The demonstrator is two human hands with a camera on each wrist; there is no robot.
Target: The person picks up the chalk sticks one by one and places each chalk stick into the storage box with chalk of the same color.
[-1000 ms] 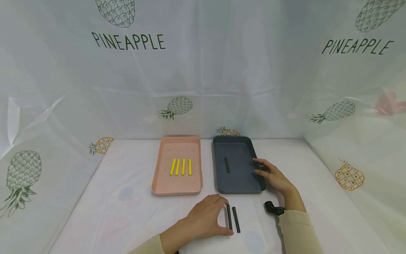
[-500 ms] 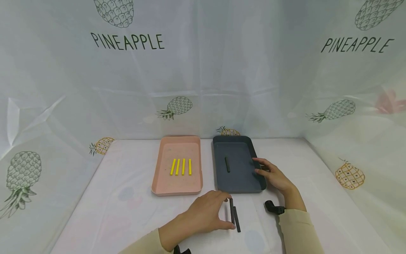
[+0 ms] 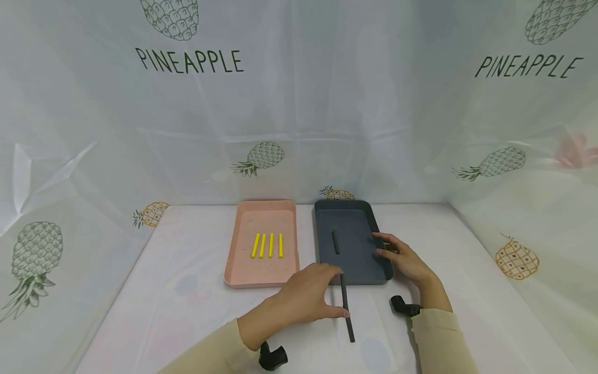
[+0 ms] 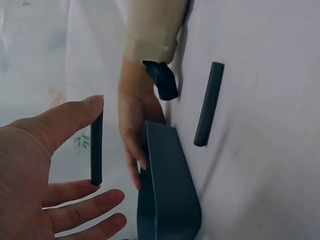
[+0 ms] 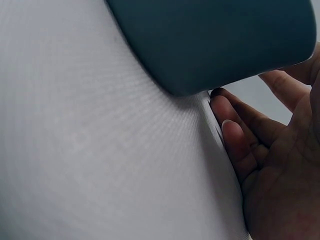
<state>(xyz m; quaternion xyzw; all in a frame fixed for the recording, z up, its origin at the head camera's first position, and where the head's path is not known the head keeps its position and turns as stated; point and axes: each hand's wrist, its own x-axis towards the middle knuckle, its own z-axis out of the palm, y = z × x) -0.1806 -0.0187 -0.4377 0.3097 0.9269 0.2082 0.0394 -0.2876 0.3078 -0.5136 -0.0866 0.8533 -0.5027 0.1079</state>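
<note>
Three black sticks are in view. One, the held stick [image 4: 97,150], is pinched end to end by the left hand [image 3: 303,295], the thumb at one tip and a finger at the other, the remaining fingers loosely extended. From the head view it appears by the near edge of the dark tray [image 3: 364,262]. A second, the inner stick [image 3: 336,242], lies inside that tray, left of its middle; a third, the loose stick [image 4: 209,105], lies on the table [image 3: 187,317], apart from the tray. The right hand [image 3: 407,261] touches the dark tray's right rim with relaxed fingers. Beside it, the pink tray [image 3: 266,272] holds four yellow sticks [image 3: 271,245] in a row, just apart from one another
</note>
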